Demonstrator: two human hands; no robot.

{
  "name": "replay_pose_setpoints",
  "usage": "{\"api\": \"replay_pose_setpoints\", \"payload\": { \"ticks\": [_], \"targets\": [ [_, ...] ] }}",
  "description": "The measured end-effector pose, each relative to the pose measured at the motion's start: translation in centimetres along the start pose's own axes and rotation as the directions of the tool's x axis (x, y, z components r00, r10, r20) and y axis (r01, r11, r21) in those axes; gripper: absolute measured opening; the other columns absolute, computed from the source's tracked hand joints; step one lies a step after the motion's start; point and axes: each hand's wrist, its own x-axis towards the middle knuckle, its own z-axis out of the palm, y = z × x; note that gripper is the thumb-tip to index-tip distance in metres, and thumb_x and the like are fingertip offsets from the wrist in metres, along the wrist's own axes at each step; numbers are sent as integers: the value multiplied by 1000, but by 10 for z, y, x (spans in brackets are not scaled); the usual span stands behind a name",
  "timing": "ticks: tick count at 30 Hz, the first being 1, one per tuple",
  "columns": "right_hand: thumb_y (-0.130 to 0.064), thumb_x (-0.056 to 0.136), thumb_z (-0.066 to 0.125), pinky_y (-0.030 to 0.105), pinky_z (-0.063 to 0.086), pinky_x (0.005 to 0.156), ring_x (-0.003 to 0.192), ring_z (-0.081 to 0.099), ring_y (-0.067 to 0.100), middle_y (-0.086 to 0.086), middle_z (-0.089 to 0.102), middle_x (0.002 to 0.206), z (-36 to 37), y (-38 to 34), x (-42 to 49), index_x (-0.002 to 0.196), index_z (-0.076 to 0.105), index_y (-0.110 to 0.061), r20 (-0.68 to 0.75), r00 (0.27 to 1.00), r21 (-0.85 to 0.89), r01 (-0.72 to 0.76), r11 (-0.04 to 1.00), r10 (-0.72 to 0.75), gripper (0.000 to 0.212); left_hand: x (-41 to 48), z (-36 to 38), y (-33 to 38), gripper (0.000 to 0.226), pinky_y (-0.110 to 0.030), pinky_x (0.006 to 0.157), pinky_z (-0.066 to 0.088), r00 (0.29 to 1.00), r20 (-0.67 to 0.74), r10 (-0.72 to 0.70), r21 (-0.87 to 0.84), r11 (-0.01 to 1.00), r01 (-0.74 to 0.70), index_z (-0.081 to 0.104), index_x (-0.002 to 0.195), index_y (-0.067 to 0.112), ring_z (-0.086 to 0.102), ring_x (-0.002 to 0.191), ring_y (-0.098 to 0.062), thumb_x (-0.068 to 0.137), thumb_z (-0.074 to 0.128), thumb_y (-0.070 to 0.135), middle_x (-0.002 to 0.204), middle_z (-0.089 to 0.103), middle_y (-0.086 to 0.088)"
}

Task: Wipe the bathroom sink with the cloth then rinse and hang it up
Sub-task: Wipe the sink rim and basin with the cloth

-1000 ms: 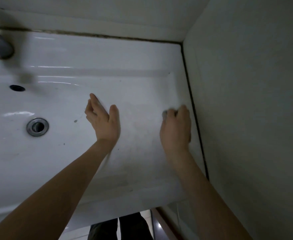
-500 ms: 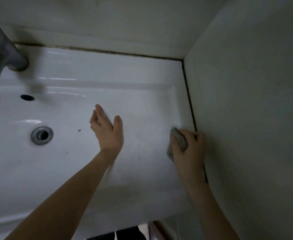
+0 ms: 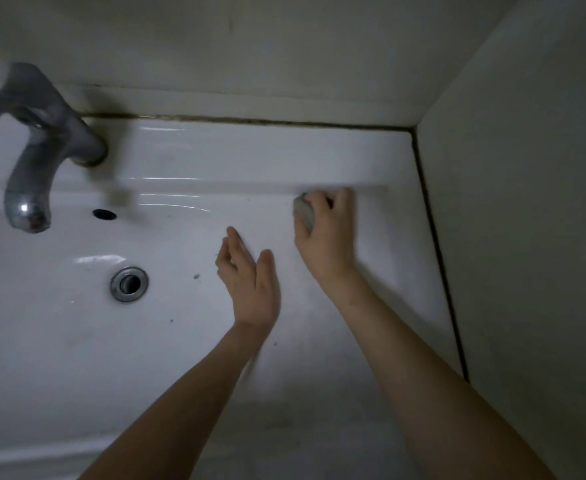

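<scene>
Your right hand [image 3: 326,233] gripped the bunched cloth [image 3: 303,211], pressed against the sink [image 3: 77,341] basin's back right slope, under the ledge. Your left hand [image 3: 250,282] hung open beside it. Unwiped specks lay leftward toward the drain [image 3: 129,284], past your left hand; the faucet [image 3: 38,147] stood well apart.

The sink [image 3: 215,161] is glossy white ceramic; the tap [image 3: 38,147] and drain ring [image 3: 129,284] are dull metal; the cloth [image 3: 303,211] is matt grey.
</scene>
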Motion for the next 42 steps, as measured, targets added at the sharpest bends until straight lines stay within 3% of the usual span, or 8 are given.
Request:
{"api": "replay_pose_setpoints", "payload": {
  "ticks": [3, 6, 12, 20, 27, 34, 39, 42],
  "targets": [
    [-12, 82, 71, 32, 52, 84, 88, 57, 16, 17, 46, 105, -6, -20, 3, 98, 67, -4, 150, 988, 297, -15, 955, -31, 19, -2, -1, 0, 65, -27, 113, 9, 1000, 0, 19, 12, 1000, -19, 6, 154, 21, 13, 143, -24, 98, 35, 36, 154, 12, -13],
    [-14, 84, 71, 10, 39, 89, 89, 49, 1, 15, 50, 104, -39, -2, -15, 103, 67, -5, -25, 999, 258, -19, 966, 27, 21, -2, -1, 0, 61, -25, 112, 8, 1000, 10, 9, 1, 1000, -9, 6, 154, 23, 12, 144, -23, 102, 37, 32, 154, 11, -11],
    [-18, 87, 61, 46, 49, 76, 86, 51, 36, 21, 49, 98, -32, 36, -49, 102, 63, -3, -134, 988, -164, -100, 981, 79, 21, 1, -1, -4, 62, -23, 111, 7, 1000, 19, -15, -47, 999, 16, 7, 154, 23, 11, 144, -23, 100, 37, 32, 153, 12, -10],
    [-18, 86, 68, 7, 37, 93, 95, 48, 4, 4, 47, 107, -39, -4, -71, 110, 69, -9, 69, 997, 262, -63, 963, 46, 26, 1, -2, -3, 62, -31, 115, 14, 1000, 3, -25, -42, 999, 25, 11, 153, 26, 18, 140, -23, 97, 35, 36, 151, 17, -8],
    [-16, 91, 60, 45, 50, 76, 84, 52, 31, 16, 46, 101, -37, 30, -83, 105, 64, -6, -131, 989, -70, -84, 994, 75, 18, 2, 0, -6, 60, -26, 111, 10, 998, 6, -57, -60, 997, 57, 10, 153, 28, 15, 140, -19, 99, 37, 30, 151, 14, -5],
    [-16, 88, 66, 3, 35, 92, 98, 45, -1, 6, 43, 112, -54, -15, -133, 117, 65, -8, 111, 990, 294, -121, 948, 92, 30, 0, -2, -4, 64, -29, 113, 14, 999, 21, -45, -66, 997, 46, 12, 153, 27, 19, 139, -22, 95, 37, 38, 151, 17, -8],
    [-26, 90, 57, 39, 48, 94, 100, 51, 29, 4, 36, 115, -85, 41, -137, 120, 58, -13, 95, 988, 16, -124, 992, 122, 33, 2, -1, -4, 63, -24, 108, 13, 998, 1, -68, -69, 995, 68, 13, 153, 25, 20, 137, -20, 95, 38, 34, 150, 18, -8],
    [-20, 90, 58, 38, 43, 85, 98, 47, 31, 16, 42, 113, -50, 9, -153, 115, 59, -11, 98, 984, -38, -143, 989, 146, 27, 2, 0, -7, 63, -23, 108, 14, 998, -10, -59, -67, 996, 58, 14, 153, 25, 21, 137, -20, 96, 38, 33, 149, 20, -7]
  ]
}}
